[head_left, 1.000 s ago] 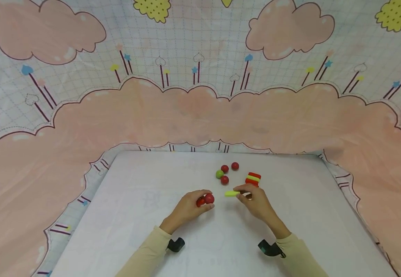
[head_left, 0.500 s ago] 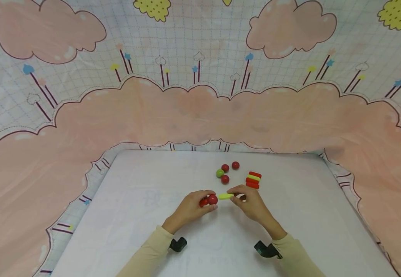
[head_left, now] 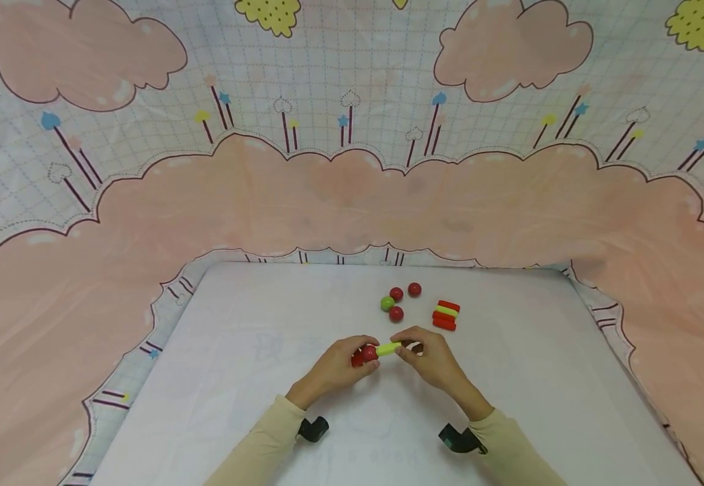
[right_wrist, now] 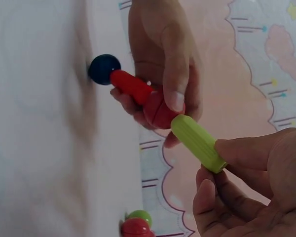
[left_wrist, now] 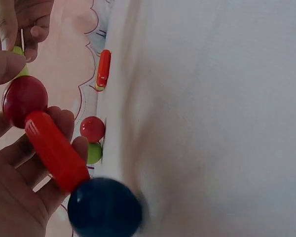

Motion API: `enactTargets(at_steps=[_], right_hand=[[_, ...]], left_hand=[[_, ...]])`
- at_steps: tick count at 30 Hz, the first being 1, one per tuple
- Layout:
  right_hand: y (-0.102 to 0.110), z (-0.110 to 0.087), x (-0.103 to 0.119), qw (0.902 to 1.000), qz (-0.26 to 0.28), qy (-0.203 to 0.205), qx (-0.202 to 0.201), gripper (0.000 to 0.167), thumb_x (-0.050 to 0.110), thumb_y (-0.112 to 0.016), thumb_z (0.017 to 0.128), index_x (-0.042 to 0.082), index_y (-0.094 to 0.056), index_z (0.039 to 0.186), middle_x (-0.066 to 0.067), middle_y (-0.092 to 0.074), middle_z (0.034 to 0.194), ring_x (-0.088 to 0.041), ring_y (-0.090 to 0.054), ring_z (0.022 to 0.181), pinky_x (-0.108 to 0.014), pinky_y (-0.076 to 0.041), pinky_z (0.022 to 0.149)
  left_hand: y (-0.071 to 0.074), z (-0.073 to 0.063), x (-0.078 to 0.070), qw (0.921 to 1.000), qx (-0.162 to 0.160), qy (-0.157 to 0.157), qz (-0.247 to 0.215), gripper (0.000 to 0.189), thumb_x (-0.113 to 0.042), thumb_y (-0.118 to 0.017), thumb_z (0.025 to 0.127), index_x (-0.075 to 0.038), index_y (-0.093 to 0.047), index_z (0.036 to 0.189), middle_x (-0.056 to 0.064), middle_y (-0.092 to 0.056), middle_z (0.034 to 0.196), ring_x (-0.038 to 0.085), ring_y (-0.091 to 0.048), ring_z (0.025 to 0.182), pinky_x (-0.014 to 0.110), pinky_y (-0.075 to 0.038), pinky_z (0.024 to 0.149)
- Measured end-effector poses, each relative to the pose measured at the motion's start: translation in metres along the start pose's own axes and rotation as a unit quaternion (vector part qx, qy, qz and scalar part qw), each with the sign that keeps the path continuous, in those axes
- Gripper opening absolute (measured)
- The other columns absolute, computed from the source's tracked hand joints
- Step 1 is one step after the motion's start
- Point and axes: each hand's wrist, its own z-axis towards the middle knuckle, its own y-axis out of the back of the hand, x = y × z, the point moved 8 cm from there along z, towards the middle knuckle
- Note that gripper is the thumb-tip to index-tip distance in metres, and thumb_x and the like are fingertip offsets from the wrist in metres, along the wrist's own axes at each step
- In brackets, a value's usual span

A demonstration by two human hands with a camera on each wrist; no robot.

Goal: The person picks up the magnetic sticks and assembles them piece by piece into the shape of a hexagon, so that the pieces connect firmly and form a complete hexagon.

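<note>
The left hand [head_left: 335, 364] grips a red ball [right_wrist: 160, 111] joined to a red rod [right_wrist: 131, 86] and a dark blue ball [right_wrist: 104, 69]. The right hand [head_left: 435, 362] pinches a yellow-green rod [right_wrist: 197, 143] against the red ball's right side; whether it is seated is unclear. Four rods [head_left: 444, 316] lie beyond, right of four loose balls [head_left: 396, 295].

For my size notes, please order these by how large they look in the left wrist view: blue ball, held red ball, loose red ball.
Blue ball
Held red ball
Loose red ball
Nearness differs, so true sizes are unsure.
</note>
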Motion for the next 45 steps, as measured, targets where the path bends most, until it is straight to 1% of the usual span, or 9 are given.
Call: enactTargets(at_steps=[5,9,12,15,22,31,36,41,45], right_hand=[[-0.007,0.003,0.004,0.9999,0.005,0.009,0.000,0.020,0.006,-0.073,0.086,0.014,-0.072,0.105,0.001,-0.072,0.101,-0.013,-0.061,0.088,-0.019,-0.052,0.078],[-0.011,0.006,0.005,0.9998,0.014,0.012,0.002,0.020,0.006,-0.073,0.086,0.014,-0.071,0.105,0.001,-0.072,0.099,-0.012,-0.062,0.087,-0.020,-0.053,0.079],[-0.008,0.010,0.005,0.9997,0.017,0.017,-0.006,0.020,0.008,-0.073,0.087,0.014,-0.071,0.105,0.001,-0.072,0.098,-0.012,-0.063,0.087,-0.021,-0.054,0.079],[-0.001,0.015,0.001,0.9996,0.018,0.010,-0.021,0.020,0.010,-0.074,0.087,0.013,-0.071,0.107,-0.001,-0.072,0.100,-0.014,-0.064,0.091,-0.024,-0.055,0.081],[0.016,0.032,-0.021,0.9972,0.018,-0.036,-0.063,0.023,0.014,-0.072,0.089,0.011,-0.069,0.111,-0.005,-0.070,0.106,-0.020,-0.063,0.100,-0.038,-0.055,0.090],[0.013,0.051,-0.052,0.9911,0.024,-0.068,-0.112,0.028,0.014,-0.071,0.089,0.005,-0.067,0.115,-0.010,-0.068,0.114,-0.025,-0.063,0.103,-0.042,-0.055,0.090],[0.007,0.057,-0.067,0.9872,0.015,-0.115,-0.110,0.034,0.019,-0.071,0.089,0.009,-0.064,0.121,-0.010,-0.066,0.120,-0.026,-0.062,0.107,-0.042,-0.055,0.091],[-0.004,0.063,-0.074,0.9839,0.001,-0.155,-0.089,0.042,0.025,-0.073,0.088,0.010,-0.061,0.126,-0.013,-0.066,0.120,-0.028,-0.063,0.105,-0.040,-0.056,0.087],[-0.013,0.066,-0.077,0.9821,-0.009,-0.171,-0.078,0.045,0.027,-0.073,0.088,0.009,-0.060,0.128,-0.014,-0.066,0.116,-0.028,-0.061,0.102,-0.042,-0.055,0.089]], left_hand=[[0.000,0.003,-0.003,0.9994,-0.012,-0.026,-0.020,0.033,-0.033,-0.065,0.094,-0.018,-0.062,0.123,-0.002,-0.067,0.118,0.011,-0.060,0.100,0.025,-0.052,0.085],[0.003,0.005,-0.008,0.9979,-0.032,-0.054,-0.012,0.028,-0.032,-0.064,0.095,-0.016,-0.065,0.118,-0.002,-0.069,0.114,0.010,-0.061,0.098,0.028,-0.052,0.087],[0.004,0.006,-0.008,0.9972,-0.040,-0.062,-0.007,0.026,-0.031,-0.064,0.096,-0.015,-0.065,0.116,-0.002,-0.069,0.109,0.009,-0.060,0.092,0.026,-0.051,0.082],[0.006,0.006,-0.006,0.9980,-0.040,-0.050,-0.003,0.026,-0.033,-0.064,0.096,-0.016,-0.065,0.116,-0.004,-0.068,0.107,0.007,-0.058,0.088,0.024,-0.049,0.080],[0.012,0.004,0.001,0.9993,-0.038,-0.005,0.001,0.029,-0.034,-0.064,0.095,-0.019,-0.064,0.120,-0.006,-0.068,0.111,0.007,-0.058,0.092,0.027,-0.051,0.084],[0.012,0.003,0.004,0.9996,-0.029,0.006,-0.007,0.030,-0.037,-0.064,0.095,-0.019,-0.065,0.120,-0.005,-0.068,0.113,0.007,-0.057,0.093,0.025,-0.050,0.082],[0.011,0.003,0.004,0.9996,-0.028,0.005,-0.004,0.031,-0.037,-0.064,0.095,-0.019,-0.065,0.121,-0.005,-0.068,0.113,0.007,-0.057,0.093,0.026,-0.050,0.083],[0.010,-0.002,0.007,0.9992,-0.038,0.008,-0.004,0.033,-0.037,-0.064,0.095,-0.018,-0.064,0.121,-0.004,-0.068,0.112,0.008,-0.056,0.091,0.026,-0.050,0.081],[0.008,-0.006,0.010,0.9990,-0.043,0.009,-0.004,0.031,-0.037,-0.063,0.095,-0.018,-0.065,0.120,-0.005,-0.068,0.111,0.007,-0.056,0.091,0.024,-0.050,0.079]])
